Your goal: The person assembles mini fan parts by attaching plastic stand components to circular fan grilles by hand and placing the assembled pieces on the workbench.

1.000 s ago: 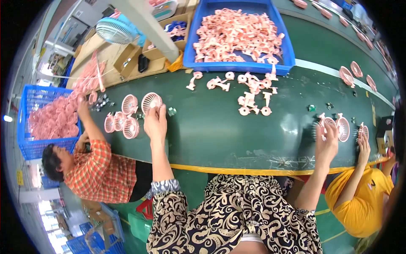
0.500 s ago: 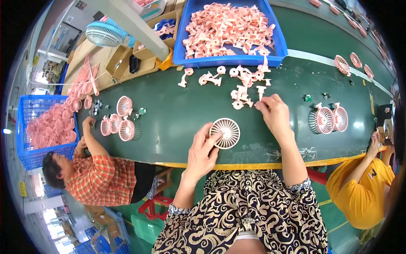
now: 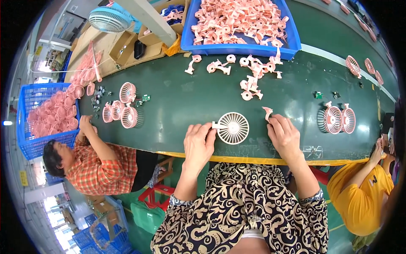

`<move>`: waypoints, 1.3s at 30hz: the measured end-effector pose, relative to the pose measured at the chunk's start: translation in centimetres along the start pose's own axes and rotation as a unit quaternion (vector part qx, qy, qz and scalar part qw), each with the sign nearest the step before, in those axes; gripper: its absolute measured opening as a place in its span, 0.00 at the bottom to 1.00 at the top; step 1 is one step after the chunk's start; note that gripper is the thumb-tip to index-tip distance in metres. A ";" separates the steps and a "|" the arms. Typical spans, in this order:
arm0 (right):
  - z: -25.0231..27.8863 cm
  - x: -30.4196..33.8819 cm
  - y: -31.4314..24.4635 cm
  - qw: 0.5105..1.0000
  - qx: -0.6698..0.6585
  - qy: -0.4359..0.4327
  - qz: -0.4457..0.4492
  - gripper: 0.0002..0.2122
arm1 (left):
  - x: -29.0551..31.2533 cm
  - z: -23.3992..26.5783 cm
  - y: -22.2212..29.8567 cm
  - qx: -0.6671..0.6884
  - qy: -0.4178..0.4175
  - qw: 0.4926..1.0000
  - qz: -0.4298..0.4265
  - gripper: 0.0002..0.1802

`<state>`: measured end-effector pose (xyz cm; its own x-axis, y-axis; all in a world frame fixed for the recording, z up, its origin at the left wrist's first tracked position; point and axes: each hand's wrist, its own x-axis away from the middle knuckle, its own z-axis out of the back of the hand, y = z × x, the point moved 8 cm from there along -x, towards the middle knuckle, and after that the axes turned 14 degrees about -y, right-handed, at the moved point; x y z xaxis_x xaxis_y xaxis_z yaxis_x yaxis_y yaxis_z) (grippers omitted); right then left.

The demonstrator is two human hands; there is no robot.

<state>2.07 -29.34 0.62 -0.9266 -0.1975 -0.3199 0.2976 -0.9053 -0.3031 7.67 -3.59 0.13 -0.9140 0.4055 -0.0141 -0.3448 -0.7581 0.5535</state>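
Between the thumb and fingers of my left hand (image 3: 198, 142) is the small side tab of a round, pale pink fan grille (image 3: 235, 128); its thin spokes face up over the green table. My right hand (image 3: 285, 136) pinches a small pink plastic bracket (image 3: 267, 112), whose curved end sticks out past the fingertips. The two parts are apart from each other. Several loose pink brackets (image 3: 251, 86) lie beyond my hands, near the blue tray.
A blue tray (image 3: 237, 50) heaped with pink brackets stands at the far side of the green table (image 3: 177, 101). Pink fan housings (image 3: 334, 120) stand on the right, more (image 3: 128, 117) on the left. Co-workers sit at both sides, beside a blue basket (image 3: 34, 146) on the left.
My right hand has drawn back toward me, bringing a bracket away from the loose pile. My left hand now grips the grille by its tab, and the grille has turned.
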 end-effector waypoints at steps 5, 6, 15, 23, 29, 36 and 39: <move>-0.7 0.3 -1.6 0.998 -0.041 -0.033 0.027 0.14 | 0.0 -0.3 0.2 0.017 -0.030 0.999 -0.022 0.07; -0.7 0.5 -2.0 0.998 -0.038 -0.029 0.041 0.13 | 0.0 -0.4 0.3 0.023 -0.033 0.999 -0.020 0.07; 0.6 1.7 -1.3 0.999 0.014 0.029 0.026 0.10 | 0.4 -1.5 -1.2 0.126 -0.048 0.991 0.023 0.07; -0.4 2.3 2.1 0.979 -0.136 -0.033 -0.150 0.13 | 0.5 -2.1 -1.4 0.202 -0.063 0.977 0.030 0.07; 1.5 2.5 3.9 0.969 -0.110 -0.038 -0.218 0.13 | 0.3 -2.5 -0.5 0.193 -0.073 0.978 0.011 0.06; -0.5 -0.6 -4.3 0.971 -0.224 -0.055 -0.067 0.11 | -0.2 -2.9 1.3 0.139 -0.085 0.987 -0.018 0.04; -2.1 -0.7 -5.1 0.985 -0.137 -0.091 -0.058 0.12 | -0.2 -3.0 1.4 0.134 -0.084 0.987 -0.017 0.04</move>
<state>1.67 -23.79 0.53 -0.9764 -0.1858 -0.1104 0.2154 -0.7946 -0.5676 6.69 -6.26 -1.59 -0.8470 0.5241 0.0897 -0.2850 -0.5898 0.7556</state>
